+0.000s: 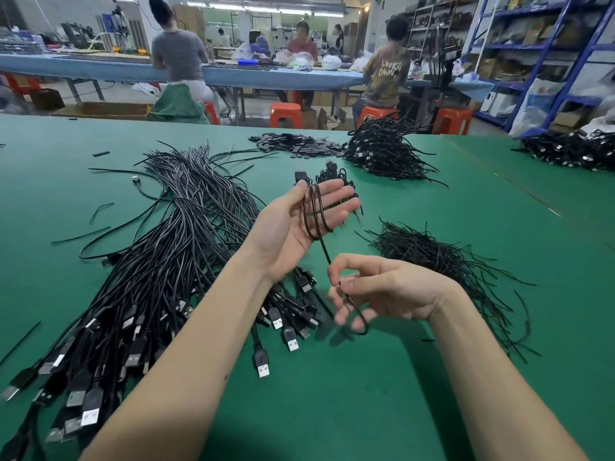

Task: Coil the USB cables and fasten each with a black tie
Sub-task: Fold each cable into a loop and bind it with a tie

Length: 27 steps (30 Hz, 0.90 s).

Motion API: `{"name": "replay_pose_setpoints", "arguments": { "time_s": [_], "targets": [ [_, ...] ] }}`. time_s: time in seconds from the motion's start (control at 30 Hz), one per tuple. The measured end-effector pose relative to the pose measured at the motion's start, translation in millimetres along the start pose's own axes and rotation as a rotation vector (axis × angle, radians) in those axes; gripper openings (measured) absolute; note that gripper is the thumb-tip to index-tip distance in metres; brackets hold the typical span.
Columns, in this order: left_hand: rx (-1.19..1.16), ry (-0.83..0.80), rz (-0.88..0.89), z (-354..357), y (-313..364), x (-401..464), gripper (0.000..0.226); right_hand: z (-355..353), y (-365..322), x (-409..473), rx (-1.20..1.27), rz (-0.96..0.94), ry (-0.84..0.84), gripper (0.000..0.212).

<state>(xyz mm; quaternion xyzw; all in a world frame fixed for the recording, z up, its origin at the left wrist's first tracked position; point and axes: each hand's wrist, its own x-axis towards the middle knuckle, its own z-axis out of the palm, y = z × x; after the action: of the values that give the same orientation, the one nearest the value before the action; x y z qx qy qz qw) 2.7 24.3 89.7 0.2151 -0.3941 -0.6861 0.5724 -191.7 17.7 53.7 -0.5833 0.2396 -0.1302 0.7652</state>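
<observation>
Bare hands, right (369, 291) pinching glossy black cable (316, 211) (looped round left (299, 224))

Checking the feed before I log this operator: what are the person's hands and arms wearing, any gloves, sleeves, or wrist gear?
Nothing is worn. The left hand and right hand are bare, with no gloves, rings or finger cots visible. Both forearms are uncovered down to the frame's lower edge: no sleeves, watch, bracelet or wrist strap show. Fingernails look short and unpainted.

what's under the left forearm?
The near end of the loose cable pile runs under the left forearm: USB plugs show on both sides of it, lying on the green table. How many plugs the arm covers cannot be seen.
</observation>
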Motion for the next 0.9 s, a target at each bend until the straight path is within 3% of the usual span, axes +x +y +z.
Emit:
{"name": "replay_pose_setpoints", "arguments": {
  "time_s": [0.13,0.23,0.33,0.4,0.5,0.6,0.7,0.8,0.9],
  "targets": [
    [0.025,-0.091,-0.010,-5,6,-1,0.047,-9,5,2,-0.015,0.004,0.271,0.015],
    [0.253,-0.167,-0.083,-8,6,-3,0.046,-13,-3,7,0.083,-0.053,0.503,0.018],
    [0.554,-0.238,-0.221,-5,2,-5,0.046,-16,-15,3,0.214,-0.123,0.577,0.010],
    [0.728,-0.263,-0.299,-4,-2,-5,0.048,-14,-22,-2,0.055,-0.112,0.631,0.017],
    [0.936,-0.220,-0.368,-5,-10,-4,0.047,-6,-34,-3,-0.396,-0.084,0.757,0.019],
    [1.074,-0.106,-0.309,-7,-15,0,0.042,6,-46,-2,-0.706,-0.115,0.833,0.015],
    [0.964,0.022,-0.192,-9,-18,6,0.040,20,-50,4,-0.675,-0.223,0.823,0.020],
    [0.850,0.171,-0.060,-12,-21,9,0.046,30,-46,9,-0.489,-0.246,0.649,0.023],
    [0.530,0.215,-0.055,-10,-25,12,0.050,31,-36,14,-0.325,-0.205,0.480,0.020]
  ]
}}
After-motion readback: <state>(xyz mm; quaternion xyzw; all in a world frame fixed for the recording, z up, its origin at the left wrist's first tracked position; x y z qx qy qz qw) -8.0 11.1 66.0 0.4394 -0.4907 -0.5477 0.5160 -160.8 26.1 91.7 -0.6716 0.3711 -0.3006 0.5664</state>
